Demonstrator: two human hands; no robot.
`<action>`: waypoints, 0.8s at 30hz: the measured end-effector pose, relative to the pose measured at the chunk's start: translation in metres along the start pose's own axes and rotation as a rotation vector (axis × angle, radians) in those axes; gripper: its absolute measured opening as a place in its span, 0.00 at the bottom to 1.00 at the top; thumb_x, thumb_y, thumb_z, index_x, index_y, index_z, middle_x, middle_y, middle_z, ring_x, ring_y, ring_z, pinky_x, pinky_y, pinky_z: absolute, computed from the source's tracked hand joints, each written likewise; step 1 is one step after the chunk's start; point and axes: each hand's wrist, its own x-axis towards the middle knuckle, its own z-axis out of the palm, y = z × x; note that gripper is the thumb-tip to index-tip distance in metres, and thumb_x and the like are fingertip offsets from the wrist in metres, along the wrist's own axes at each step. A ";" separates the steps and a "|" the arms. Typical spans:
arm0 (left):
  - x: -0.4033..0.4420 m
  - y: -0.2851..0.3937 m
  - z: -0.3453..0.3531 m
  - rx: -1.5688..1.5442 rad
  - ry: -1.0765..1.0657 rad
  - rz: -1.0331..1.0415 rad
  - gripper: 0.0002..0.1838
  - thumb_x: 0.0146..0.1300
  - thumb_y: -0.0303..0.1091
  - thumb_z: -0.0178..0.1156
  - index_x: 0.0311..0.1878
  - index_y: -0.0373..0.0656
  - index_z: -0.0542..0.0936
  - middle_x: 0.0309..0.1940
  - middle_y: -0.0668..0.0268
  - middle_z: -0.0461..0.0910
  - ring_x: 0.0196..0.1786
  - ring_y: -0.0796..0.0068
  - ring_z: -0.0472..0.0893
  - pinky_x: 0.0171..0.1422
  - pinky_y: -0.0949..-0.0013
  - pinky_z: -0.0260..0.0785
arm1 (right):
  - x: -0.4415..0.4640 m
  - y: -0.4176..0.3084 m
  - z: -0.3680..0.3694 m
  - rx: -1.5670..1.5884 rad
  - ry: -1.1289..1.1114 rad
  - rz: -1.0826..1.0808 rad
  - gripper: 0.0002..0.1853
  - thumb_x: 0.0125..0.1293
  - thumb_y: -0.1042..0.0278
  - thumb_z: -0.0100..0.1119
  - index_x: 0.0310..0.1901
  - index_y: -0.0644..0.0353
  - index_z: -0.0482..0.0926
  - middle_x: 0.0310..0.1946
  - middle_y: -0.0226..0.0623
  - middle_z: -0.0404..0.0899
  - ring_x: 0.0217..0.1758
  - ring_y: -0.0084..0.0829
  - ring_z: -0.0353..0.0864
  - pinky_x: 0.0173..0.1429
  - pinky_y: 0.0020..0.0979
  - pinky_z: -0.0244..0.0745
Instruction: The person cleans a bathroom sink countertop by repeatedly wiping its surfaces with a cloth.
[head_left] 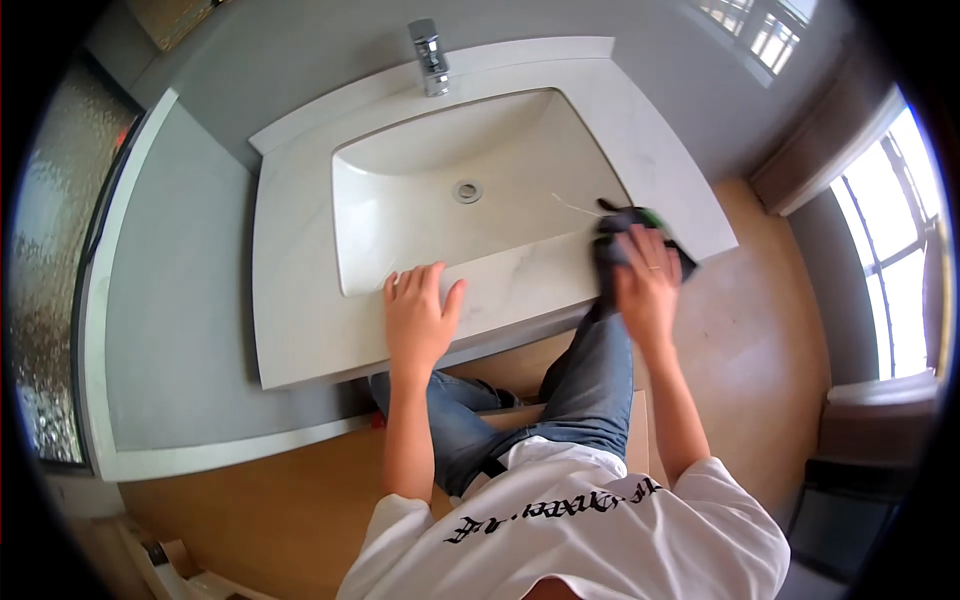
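My left hand rests on the white countertop at the front rim of the sink, fingers spread and holding nothing. On the right front part of the counter, my right hand presses a dark cloth with a bit of green on it. The cloth is bunched under the palm and fingers, and part of it hangs over the counter's front edge. Motion blurs this hand and the cloth. Between and beyond both hands lies the white basin, with a round metal drain in its floor.
A chrome faucet stands upright behind the basin. To the left is a grey partition with a pale frame and textured glass. A window lies to the right. My legs are close under the counter's front edge.
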 end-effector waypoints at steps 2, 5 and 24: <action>0.002 0.001 -0.001 0.005 -0.028 -0.006 0.17 0.68 0.44 0.58 0.50 0.41 0.78 0.44 0.60 0.82 0.51 0.58 0.78 0.70 0.50 0.58 | -0.002 0.030 0.002 -0.063 0.020 0.051 0.23 0.67 0.66 0.55 0.64 0.53 0.76 0.70 0.39 0.67 0.75 0.43 0.62 0.76 0.50 0.50; 0.002 0.001 0.000 0.002 -0.003 -0.014 0.16 0.68 0.44 0.58 0.49 0.40 0.79 0.44 0.59 0.82 0.50 0.58 0.78 0.70 0.49 0.58 | -0.002 0.009 0.004 -0.141 -0.044 0.105 0.25 0.70 0.60 0.53 0.67 0.55 0.72 0.72 0.42 0.65 0.77 0.45 0.58 0.78 0.53 0.45; -0.068 0.021 -0.046 -0.129 0.283 0.076 0.24 0.58 0.28 0.63 0.59 0.40 0.77 0.58 0.56 0.78 0.59 0.54 0.77 0.63 0.56 0.67 | 0.018 -0.174 0.043 0.363 -0.419 -0.490 0.38 0.56 0.46 0.64 0.67 0.57 0.71 0.69 0.48 0.67 0.73 0.47 0.62 0.73 0.56 0.52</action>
